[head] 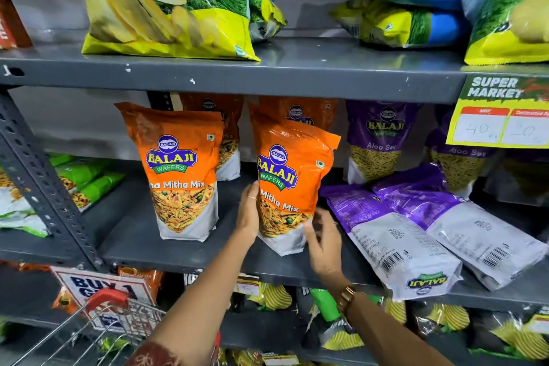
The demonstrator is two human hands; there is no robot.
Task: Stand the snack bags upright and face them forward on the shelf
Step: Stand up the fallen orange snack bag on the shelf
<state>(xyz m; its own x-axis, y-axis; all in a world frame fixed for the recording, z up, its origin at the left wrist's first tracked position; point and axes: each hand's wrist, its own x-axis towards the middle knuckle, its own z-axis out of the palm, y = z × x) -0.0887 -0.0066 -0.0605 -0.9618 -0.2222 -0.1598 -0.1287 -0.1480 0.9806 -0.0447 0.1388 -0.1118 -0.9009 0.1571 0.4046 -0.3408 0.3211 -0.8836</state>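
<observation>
An orange Mitha Mix bag (pixel 292 175) stands on the middle shelf (pixel 184 258), leaning a little to the right, its front toward me. My left hand (pixel 249 211) lies flat against its left edge. At the bag's lower right corner is my right hand (pixel 322 244), fingers spread and blurred, close to the bag or just touching it. Another orange bag (pixel 178 169) stands upright to the left, facing forward. Two purple bags (pixel 395 235) (pixel 475 217) lie flat on the shelf to the right, backs up. Purple Aloo Sev bags (pixel 381 140) stand behind them.
More orange bags stand behind the front ones. Green packets (pixel 83 178) lie at the far left behind a slanted metal brace (pixel 44 187). A price tag (pixel 502 116) hangs at the upper right. Large chip bags (pixel 166 6) fill the top shelf. A trolley (pixel 98 321) is at the lower left.
</observation>
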